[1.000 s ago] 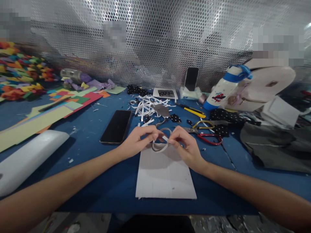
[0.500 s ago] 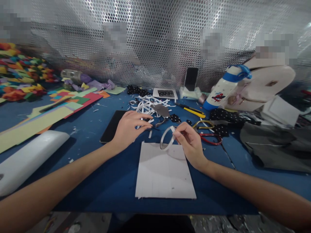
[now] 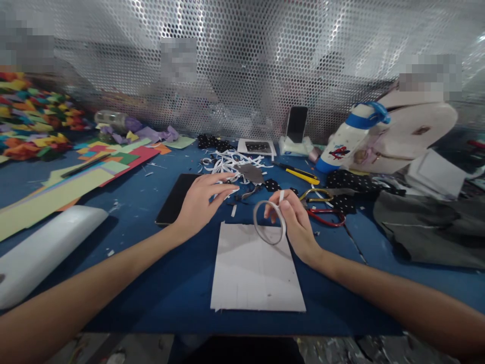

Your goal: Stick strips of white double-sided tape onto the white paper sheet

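My right hand [image 3: 295, 222] pinches a thin roll of white tape [image 3: 283, 230], tilted so that its round opening faces me. A short white tail sticks up above my thumb. The roll hangs over the top edge of a white square board [image 3: 257, 273] lying on the table. To the left, my left hand [image 3: 204, 199] hovers with fingers stretched and the thumb near the index finger. A tiny white spot shows at its fingertips; I cannot make out what it is. Beneath that hand lies a black tablet [image 3: 176, 199], partly hidden.
Beyond my hands lie white paper strips [image 3: 231, 163], a yellow cutter [image 3: 303, 176] and red-handled scissors [image 3: 328, 217]. A bottle [image 3: 346, 139] and dark cloth [image 3: 428, 227] are at right. Coloured paper [image 3: 76, 184] and a white rounded object [image 3: 53, 253] occupy the left.
My right hand has turned the tape roll, which has shifted slightly right and now shows its opening more fully. My left hand has barely moved; its fingertips sit a little higher.
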